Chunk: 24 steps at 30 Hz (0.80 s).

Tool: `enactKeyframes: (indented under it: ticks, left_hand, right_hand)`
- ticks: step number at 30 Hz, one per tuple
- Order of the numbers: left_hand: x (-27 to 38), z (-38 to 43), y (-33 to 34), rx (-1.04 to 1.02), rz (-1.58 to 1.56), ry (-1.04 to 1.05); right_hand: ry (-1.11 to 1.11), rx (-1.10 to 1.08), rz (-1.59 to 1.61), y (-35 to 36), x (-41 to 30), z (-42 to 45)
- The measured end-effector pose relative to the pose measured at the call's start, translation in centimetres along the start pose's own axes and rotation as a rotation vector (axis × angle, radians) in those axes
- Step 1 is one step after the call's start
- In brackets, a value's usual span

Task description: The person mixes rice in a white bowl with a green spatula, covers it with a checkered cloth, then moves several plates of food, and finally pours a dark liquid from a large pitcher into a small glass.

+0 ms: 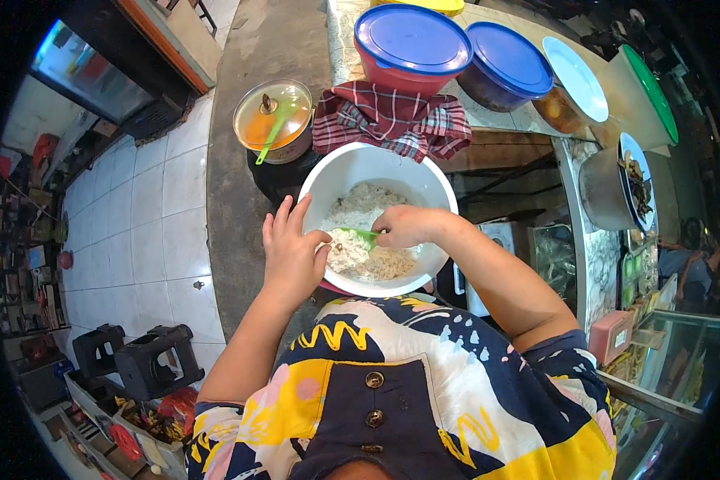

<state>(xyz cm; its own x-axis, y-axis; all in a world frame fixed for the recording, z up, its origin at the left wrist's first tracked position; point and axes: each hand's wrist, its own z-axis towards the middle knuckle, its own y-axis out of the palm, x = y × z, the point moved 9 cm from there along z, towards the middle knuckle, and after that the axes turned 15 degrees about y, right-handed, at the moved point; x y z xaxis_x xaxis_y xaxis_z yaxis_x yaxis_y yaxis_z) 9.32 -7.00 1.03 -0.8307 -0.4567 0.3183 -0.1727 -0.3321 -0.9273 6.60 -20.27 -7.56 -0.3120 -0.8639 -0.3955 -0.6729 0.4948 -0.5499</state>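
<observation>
A white plastic tub [438,186] stands right in front of me with cooked rice [369,195] inside. The rice is white toward the far side and a heap nearer me looks brownish. My right hand [405,227] reaches into the tub and grips a green plastic rice paddle [367,234], whose blade is partly hidden by a white clump of rice [345,249]. Over the tub's left rim is my left hand [297,249], its fingers spread. Its thumb and index fingertip are beside the white clump; whether they touch it, I cannot tell.
Beyond the tub lies a red checked cloth [390,117]. A glass-lidded pot [273,129] with a green spoon on top stands left of it. Blue-lidded containers [413,39] sit on the tiled counter. At right are a metal pot [606,186] and a glass case [684,360].
</observation>
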Motion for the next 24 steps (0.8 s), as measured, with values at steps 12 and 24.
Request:
enactKeyframes:
  ticks: [12, 24]
  left_hand:
    - [0.9, 0.6, 1.3, -0.076, -0.007, 0.046]
    - [1.8, 0.3, 1.1, 0.006, 0.011, 0.106]
  right_hand:
    - [-0.004, 0.029, -0.026, 0.2, -0.5, -0.5]
    - [0.000, 0.061, -0.037, 0.6, 0.2, -1.3]
